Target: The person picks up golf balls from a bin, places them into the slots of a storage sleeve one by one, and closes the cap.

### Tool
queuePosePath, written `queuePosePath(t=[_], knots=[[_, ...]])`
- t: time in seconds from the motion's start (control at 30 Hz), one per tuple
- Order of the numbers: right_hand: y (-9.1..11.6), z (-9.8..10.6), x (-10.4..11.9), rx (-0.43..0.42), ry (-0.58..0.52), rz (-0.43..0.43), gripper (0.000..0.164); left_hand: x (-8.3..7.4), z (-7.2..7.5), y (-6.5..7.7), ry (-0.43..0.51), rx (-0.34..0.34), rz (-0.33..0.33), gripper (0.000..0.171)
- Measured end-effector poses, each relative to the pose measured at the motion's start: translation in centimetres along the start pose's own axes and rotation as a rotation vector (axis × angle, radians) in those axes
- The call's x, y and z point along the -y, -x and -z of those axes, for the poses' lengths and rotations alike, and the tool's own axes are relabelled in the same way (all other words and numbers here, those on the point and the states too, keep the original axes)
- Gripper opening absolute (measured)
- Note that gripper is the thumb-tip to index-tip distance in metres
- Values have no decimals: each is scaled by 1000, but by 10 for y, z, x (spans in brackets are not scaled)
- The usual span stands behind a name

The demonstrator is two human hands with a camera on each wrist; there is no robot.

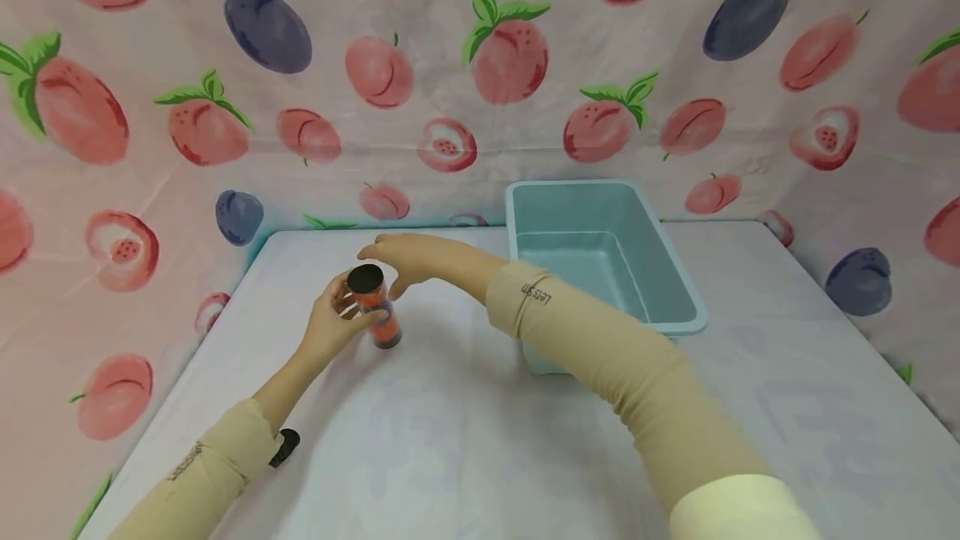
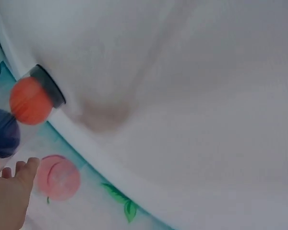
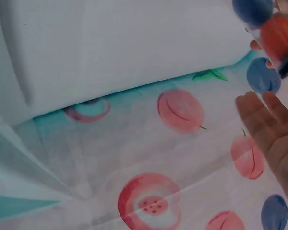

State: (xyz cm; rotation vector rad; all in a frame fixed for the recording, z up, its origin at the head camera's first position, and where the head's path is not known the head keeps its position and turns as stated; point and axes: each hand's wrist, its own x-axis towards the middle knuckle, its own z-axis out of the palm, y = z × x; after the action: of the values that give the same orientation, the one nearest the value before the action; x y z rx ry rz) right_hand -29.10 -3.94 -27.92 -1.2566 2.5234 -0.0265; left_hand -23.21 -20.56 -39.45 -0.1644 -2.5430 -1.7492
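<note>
A clear tube [image 1: 386,328] with dark caps holds orange and blue balls. My left hand [image 1: 330,327] grips it by the side, with the thumb across its front. The tube stands tilted, and in the left wrist view its dark cap [image 2: 49,86] shows beside an orange ball [image 2: 30,100]. Just right of the tube's top is my right hand [image 1: 412,257], its fingers extended and apart from the tube. In the right wrist view, the right hand's fingers [image 3: 253,111] lie below the tube's cap with a gap between.
A light blue plastic bin [image 1: 682,325] stands on the right side of the white table [image 1: 450,457]. Beside my left sleeve lies a small black object [image 1: 284,447], partly hidden by the cuff. A fruit-print cloth [image 1: 450,48] hangs behind the table.
</note>
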Motion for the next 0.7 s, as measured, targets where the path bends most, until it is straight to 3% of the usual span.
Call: queuePosePath(t=[0.13,0.23,0.37,0.5,0.7], knots=[[8,6,-4,30,37,24,67,-12,8,4,-44,4,-60,76],[11,10,-4,65,71,29,64,-21,13,9,-100,-30,-134,71],[14,13,-2,120,105,33,63,-29,19,16,-282,-83,-307,56],[17,13,-1,158,98,54,61,-30,24,21,-482,-92,-479,49],[16,10,1,170,100,66,56,-24,27,23,-635,-49,-611,47]])
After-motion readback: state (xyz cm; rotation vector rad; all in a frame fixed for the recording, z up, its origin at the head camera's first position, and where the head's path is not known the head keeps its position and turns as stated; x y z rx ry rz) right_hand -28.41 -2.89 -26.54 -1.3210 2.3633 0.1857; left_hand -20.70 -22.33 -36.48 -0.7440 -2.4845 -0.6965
